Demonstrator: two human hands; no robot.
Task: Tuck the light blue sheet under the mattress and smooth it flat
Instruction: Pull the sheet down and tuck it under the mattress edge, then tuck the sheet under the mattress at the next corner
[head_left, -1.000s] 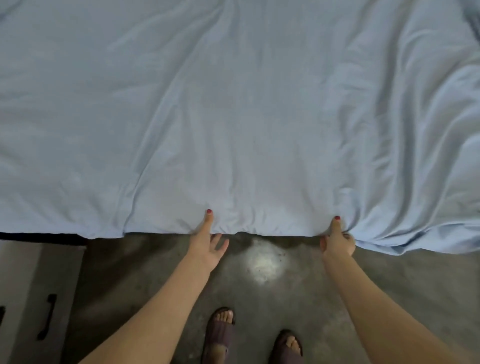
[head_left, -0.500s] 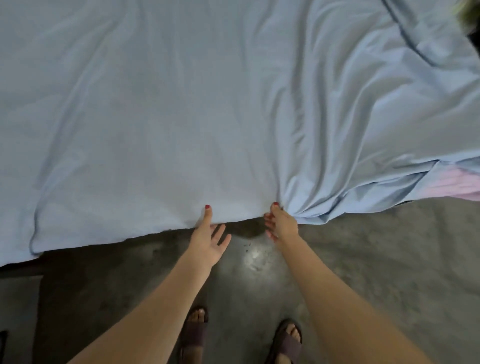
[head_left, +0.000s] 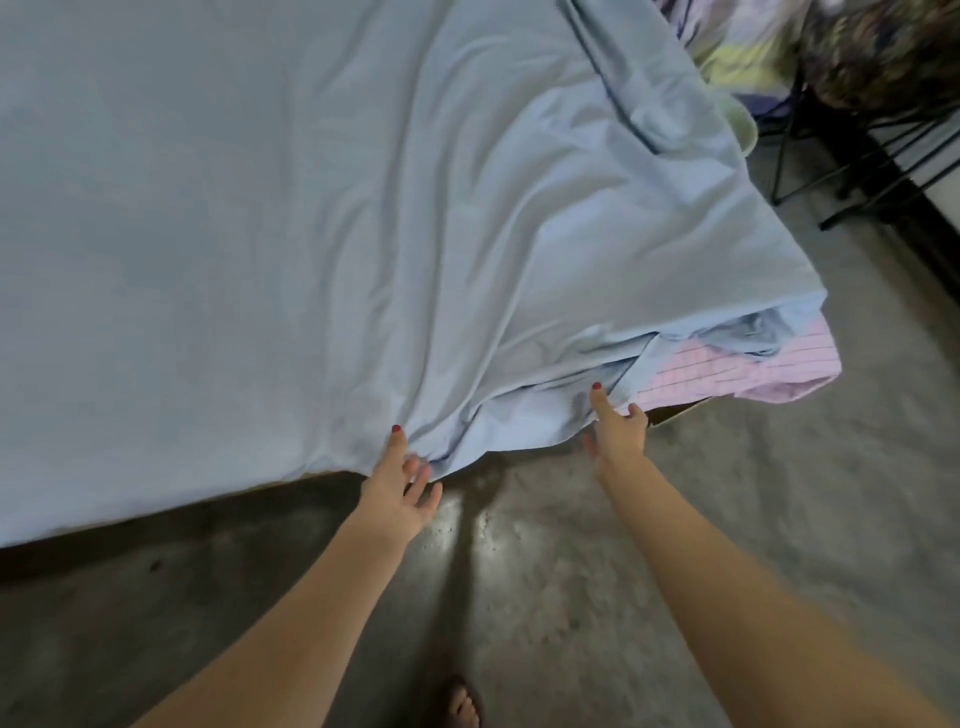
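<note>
Currently: light blue sheet (head_left: 311, 234) spread over mattress (head_left: 727, 364), near edge running left to right. Left hand (head_left: 397, 486) pinches the hem, thumb on top. Right hand (head_left: 618, 426), nearer the untucked corner, touches bunched cloth; its grip cannot be told. Loose fabric lies rightward. No readable writing.

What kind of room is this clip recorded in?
Most likely a bedroom in a home. A low bed draped in a light blue sheet fills the view, a pink checked cover shows at its corner, and the floor is bare concrete, with rumpled bedding piled beyond.
</note>
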